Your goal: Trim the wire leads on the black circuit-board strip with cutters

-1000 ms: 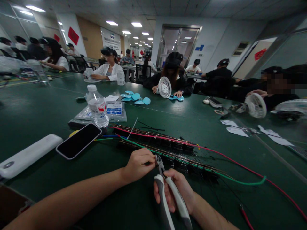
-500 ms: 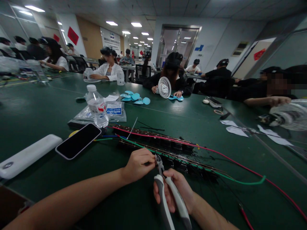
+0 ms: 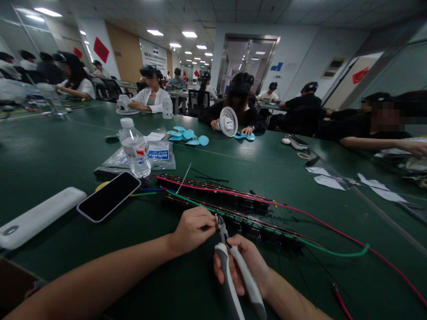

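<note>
Diagonal cutters [image 3: 247,275] rest in our right hand [image 3: 257,261], wrapped around their parted handles, with their long axis running from five to eleven o'clock. Their tips meet our left hand [image 3: 192,229], whose fingertips press together, though we cannot tell what, if anything, they pinch. From those tips, we see the black wired strip [image 3: 256,232] at two o'clock, its length slanting from ten to four.

Plier handles [image 3: 246,273] are white and grey, the long wire [image 3: 293,207] red, the curved wire [image 3: 353,255] green, the tabletop [image 3: 267,155] dark green.
</note>
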`<action>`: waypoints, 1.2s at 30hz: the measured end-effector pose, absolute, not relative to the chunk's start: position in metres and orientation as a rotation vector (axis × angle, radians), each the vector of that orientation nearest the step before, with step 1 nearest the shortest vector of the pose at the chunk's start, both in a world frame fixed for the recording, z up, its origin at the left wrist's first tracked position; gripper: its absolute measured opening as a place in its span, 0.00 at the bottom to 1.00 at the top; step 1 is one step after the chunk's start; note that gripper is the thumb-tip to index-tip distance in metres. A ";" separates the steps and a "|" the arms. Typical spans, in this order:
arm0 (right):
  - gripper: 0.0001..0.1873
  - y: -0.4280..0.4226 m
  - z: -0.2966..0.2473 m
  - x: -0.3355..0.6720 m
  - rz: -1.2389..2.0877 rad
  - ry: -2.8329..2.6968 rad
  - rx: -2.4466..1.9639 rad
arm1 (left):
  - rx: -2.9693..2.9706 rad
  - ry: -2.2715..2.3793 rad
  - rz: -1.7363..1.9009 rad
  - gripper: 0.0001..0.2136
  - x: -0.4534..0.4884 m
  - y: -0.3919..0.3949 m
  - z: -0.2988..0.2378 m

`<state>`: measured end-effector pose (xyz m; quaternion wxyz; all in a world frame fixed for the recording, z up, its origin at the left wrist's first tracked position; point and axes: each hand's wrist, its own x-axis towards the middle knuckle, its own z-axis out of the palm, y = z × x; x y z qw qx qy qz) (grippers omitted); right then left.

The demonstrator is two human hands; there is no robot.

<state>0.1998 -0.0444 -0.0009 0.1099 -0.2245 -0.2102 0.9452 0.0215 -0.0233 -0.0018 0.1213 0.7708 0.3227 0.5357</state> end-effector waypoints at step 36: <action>0.26 -0.045 0.000 0.196 2.760 -0.642 -0.562 | 2.149 0.969 1.553 0.04 0.022 -0.023 -0.001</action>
